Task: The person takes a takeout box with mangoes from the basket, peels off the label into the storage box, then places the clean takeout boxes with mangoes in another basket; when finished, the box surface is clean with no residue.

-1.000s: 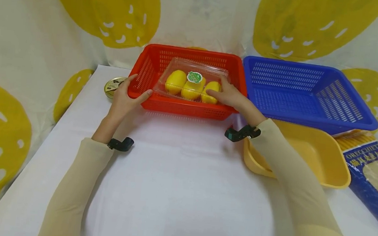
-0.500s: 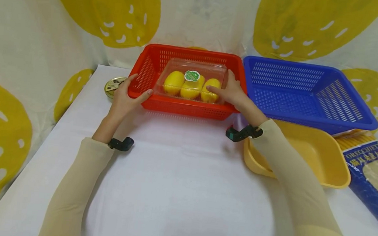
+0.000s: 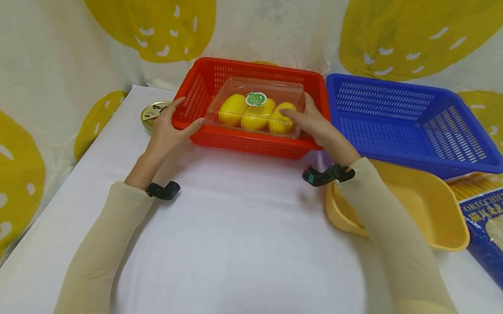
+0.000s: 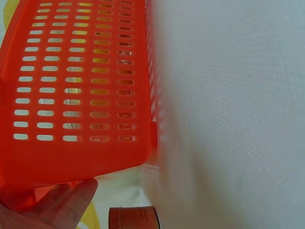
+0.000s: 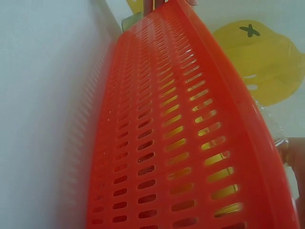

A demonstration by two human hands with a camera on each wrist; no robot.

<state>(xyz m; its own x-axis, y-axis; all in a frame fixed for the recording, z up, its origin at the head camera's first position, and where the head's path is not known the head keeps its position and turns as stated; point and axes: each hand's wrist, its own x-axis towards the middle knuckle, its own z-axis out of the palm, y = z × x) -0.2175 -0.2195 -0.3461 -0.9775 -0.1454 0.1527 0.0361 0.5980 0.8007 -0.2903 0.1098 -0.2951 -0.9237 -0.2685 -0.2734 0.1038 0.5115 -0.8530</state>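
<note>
A red perforated basket (image 3: 252,141) stands at the back of the table. My left hand (image 3: 168,130) grips its front left corner, thumb at the front rim and fingers on the left side; in the left wrist view the fingertips (image 4: 78,202) show under the rim. Inside the basket lies a clear plastic clamshell (image 3: 259,112) holding three yellow fruits, with a round green-and-white sticker on the lid. My right hand (image 3: 320,126) holds the clamshell's right end, thumb over the lid above the rightmost fruit. The basket wall mostly hides that hand in the right wrist view.
A round flat tin (image 3: 152,114) sits left of the basket. To the right is a blue perforated basket (image 3: 377,132), with a yellow plastic tub (image 3: 420,205) in front of it. A blue pasta bag (image 3: 494,230) lies at the far right. A patterned cloth hangs behind.
The clamshell has turned and now sits straighter along the basket. My right hand has shifted slightly right, its fingers now at the clamshell's right end. The left hand stays on the basket corner.
</note>
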